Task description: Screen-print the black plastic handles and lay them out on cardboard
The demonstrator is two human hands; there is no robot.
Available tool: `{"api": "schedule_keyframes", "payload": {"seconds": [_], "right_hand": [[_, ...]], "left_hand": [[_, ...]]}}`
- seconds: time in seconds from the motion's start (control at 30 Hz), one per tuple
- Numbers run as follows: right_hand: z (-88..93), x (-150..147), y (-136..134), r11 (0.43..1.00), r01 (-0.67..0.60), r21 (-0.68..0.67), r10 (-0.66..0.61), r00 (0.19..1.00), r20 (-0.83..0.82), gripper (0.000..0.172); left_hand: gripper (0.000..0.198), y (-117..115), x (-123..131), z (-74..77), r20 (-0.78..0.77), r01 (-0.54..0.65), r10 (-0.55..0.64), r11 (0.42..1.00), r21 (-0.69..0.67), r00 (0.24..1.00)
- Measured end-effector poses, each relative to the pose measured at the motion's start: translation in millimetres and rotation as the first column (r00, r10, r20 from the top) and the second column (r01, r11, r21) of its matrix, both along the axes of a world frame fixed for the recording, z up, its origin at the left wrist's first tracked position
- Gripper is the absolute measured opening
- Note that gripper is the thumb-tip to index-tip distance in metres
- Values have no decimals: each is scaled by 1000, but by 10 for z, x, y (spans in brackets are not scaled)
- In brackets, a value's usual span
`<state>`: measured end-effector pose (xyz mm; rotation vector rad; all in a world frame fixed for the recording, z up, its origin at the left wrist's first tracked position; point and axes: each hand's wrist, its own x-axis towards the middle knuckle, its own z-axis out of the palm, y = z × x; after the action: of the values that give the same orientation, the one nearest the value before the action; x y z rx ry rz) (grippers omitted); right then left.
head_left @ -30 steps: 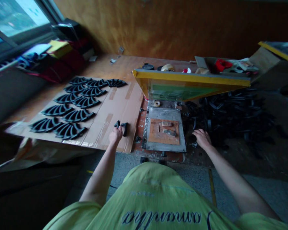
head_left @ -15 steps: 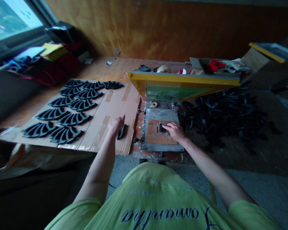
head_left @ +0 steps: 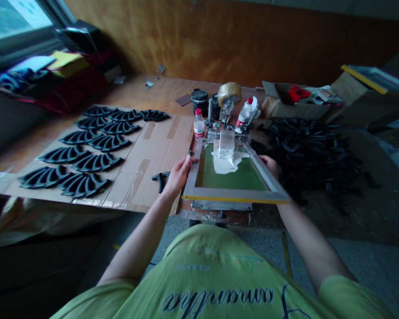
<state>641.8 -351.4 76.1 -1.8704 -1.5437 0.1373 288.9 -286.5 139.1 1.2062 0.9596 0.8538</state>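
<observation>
A screen-printing frame [head_left: 232, 195] with a grey border, yellow front edge and green mesh is lowered over the metal base plate [head_left: 206, 205], tilted a little. White ink [head_left: 225, 165] lies on the mesh around a pale squeegee block [head_left: 226, 142]. My left hand [head_left: 180, 174] is closed on the frame's left side. At the right side, my right hand [head_left: 271, 167] grips the edge, its fingers partly hidden. Just left of my left hand, black curved handle-like pieces [head_left: 160, 177] lie on the cardboard sheet [head_left: 138, 153].
Several fanned rows of black curved pieces [head_left: 96, 162] cover the cardboard's left part. A heap of black parts [head_left: 315, 155] is at right. Behind the frame stand a red-capped bottle [head_left: 199, 125], a second bottle [head_left: 244, 113], a black tub [head_left: 199, 100] and a tape roll [head_left: 229, 94].
The raised frame has swung down over the base plate, hiding the black piece there. Both hands have moved to its sides; my right hand has let go of that piece.
</observation>
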Motion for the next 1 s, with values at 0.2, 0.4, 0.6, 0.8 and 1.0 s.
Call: {"api": "schedule_keyframes", "payload": {"seconds": [0.2,0.4,0.6,0.8,1.0], "right_hand": [[357,-503,451,993,-117,27,109,974,199,70],[189,-1071,321,908,-289,-305,385,861,331,12],[107,-930,-191,757,-564,-330,652,686,323,29],[245,-893,-43,777,-544,-316,626,716,307,21],[26,-1014,-293,809,-539,-233,587,725,361,26]], "left_hand": [[83,-269,-33,-894,-162,-3,-21,989,-147,987],[69,-199,-26,-1166,-255,6,-45,988,-153,966],[61,-204,-54,-1175,-288,-12,-23,993,-121,957],[64,-217,-42,-1147,-290,-17,-16,994,-112,957],[65,-243,-18,-1063,-262,-31,-4,991,-129,965]]}}
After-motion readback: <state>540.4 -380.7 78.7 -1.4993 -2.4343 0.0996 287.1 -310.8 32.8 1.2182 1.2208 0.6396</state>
